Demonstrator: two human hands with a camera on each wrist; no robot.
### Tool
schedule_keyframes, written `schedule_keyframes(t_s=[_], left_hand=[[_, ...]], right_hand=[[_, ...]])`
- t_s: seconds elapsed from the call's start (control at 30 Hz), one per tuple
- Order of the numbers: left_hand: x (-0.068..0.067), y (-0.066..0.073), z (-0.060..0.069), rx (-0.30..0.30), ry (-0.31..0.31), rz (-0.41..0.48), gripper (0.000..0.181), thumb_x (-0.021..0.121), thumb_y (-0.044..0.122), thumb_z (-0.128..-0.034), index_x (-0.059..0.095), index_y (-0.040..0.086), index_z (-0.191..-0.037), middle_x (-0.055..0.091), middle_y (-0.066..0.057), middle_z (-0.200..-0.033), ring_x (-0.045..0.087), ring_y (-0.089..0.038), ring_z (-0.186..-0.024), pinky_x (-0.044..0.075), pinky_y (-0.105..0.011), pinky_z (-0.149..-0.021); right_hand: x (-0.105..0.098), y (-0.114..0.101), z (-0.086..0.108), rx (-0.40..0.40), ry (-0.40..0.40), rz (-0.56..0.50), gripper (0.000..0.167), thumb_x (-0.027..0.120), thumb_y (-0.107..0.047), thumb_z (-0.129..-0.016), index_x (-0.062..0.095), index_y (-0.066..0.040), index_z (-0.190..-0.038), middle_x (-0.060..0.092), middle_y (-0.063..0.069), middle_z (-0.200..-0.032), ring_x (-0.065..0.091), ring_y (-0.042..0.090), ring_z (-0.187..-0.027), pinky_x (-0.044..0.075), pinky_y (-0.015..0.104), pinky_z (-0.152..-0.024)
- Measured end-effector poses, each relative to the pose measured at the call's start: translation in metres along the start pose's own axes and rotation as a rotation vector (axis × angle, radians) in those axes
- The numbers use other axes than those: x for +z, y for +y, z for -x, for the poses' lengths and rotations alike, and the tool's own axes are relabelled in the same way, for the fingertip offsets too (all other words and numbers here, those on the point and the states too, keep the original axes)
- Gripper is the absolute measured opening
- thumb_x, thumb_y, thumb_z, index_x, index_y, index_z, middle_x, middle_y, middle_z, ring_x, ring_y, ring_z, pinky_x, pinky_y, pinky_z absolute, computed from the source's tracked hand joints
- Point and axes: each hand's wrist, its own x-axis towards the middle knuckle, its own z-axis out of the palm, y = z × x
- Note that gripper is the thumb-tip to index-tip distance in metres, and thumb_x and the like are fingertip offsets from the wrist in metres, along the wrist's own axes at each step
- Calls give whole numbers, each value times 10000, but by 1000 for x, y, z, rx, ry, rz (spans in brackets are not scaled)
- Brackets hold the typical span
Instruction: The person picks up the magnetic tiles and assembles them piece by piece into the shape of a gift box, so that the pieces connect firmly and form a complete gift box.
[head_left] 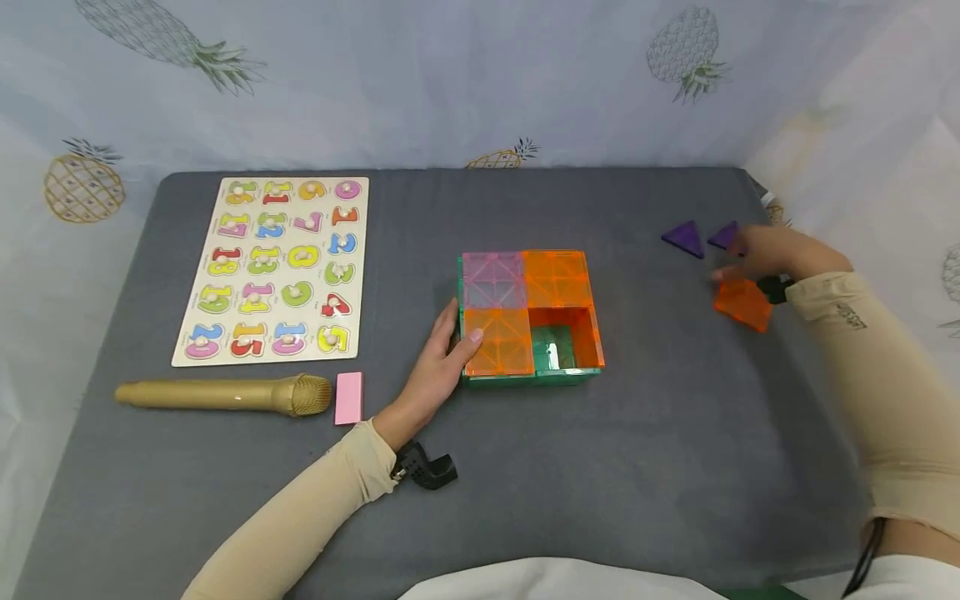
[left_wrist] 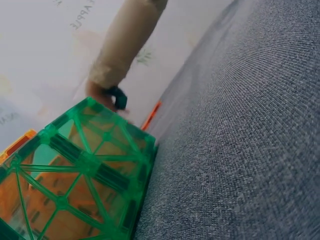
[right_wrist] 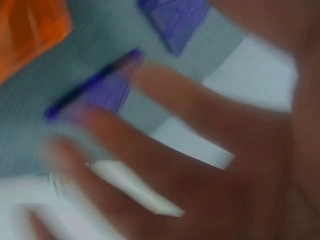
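A box of see-through magnetic tiles (head_left: 566, 285) stands mid-table, with green side walls (left_wrist: 92, 170) and orange and pale purple squares on top. Its near right top square is open, showing the green floor inside. My left hand (head_left: 431, 371) rests against the box's left side, thumb on the near left orange square. At the table's right, my right hand (head_left: 783, 252) reaches with extended, spread fingers over a purple triangle tile (right_wrist: 102, 92), blurred; firm contact is unclear. Another purple triangle (head_left: 683, 239) lies beside it. Just nearer lies an orange tile piece (head_left: 744, 306).
On the left lies a wooden number puzzle board (head_left: 281, 271) with knobbed pieces. Below it are a gold microphone (head_left: 225, 394) and a pink block (head_left: 348, 398), near my left forearm. A pineapple-print cloth (head_left: 420, 83) hangs behind the grey table (head_left: 637, 467).
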Motion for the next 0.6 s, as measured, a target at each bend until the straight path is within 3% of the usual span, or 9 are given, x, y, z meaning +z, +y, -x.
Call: schedule_keyframes(t_s=[0.1,0.17,0.33,0.43,0.5,0.6], left_hand=[[1,0,1,2,-6,4,720,459,350,-1017,32,135,-1555,-33,-37,-1628,-30,-186,-1498,85,-474,-1206],[2,1,2,4,-1,10,721,461,354,-1016,36,135,-1555,-30,-32,-1627,-27,-182,-1497,88,-470,-1207],[2,2,1,6,3,3,720,458,361,-1015,41,131,-1555,-24,-30,-1627,-25,-182,-1498,85,-471,-1206],[1,2,1,5,4,-1,717,456,360,-1016,43,128,-1555,-21,-29,-1627,-22,-177,-1497,84,-464,-1208],[1,1,1,7,6,0,713,457,350,-1017,45,125,-1554,-20,-31,-1627,-21,-176,-1497,85,-460,-1208],[1,1,0,14,9,-2,714,463,338,-1016,49,117,-1554,-15,-37,-1627,-19,-178,-1497,83,-459,-1209]], right_hand=[[16,4,21,21,-78,12,733,720,-393,-842,440,178,-1208,514,402,-1132,553,500,-983,471,558,-802],[28,7,29,23,-62,21,746,751,-401,-809,401,146,-1177,519,376,-1079,568,462,-918,475,538,-759],[52,15,37,-44,92,70,708,725,-396,-839,386,86,-1231,491,366,-1123,575,425,-896,475,558,-724],[60,17,40,-83,162,98,721,708,-441,-845,412,39,-1295,559,308,-1107,608,357,-836,494,523,-683],[62,9,43,-99,215,136,739,717,-486,-820,436,-7,-1307,628,222,-1004,613,278,-736,498,464,-612],[59,-20,51,-184,371,208,707,769,-470,-764,518,-57,-1280,673,114,-876,582,195,-630,473,396,-545]])
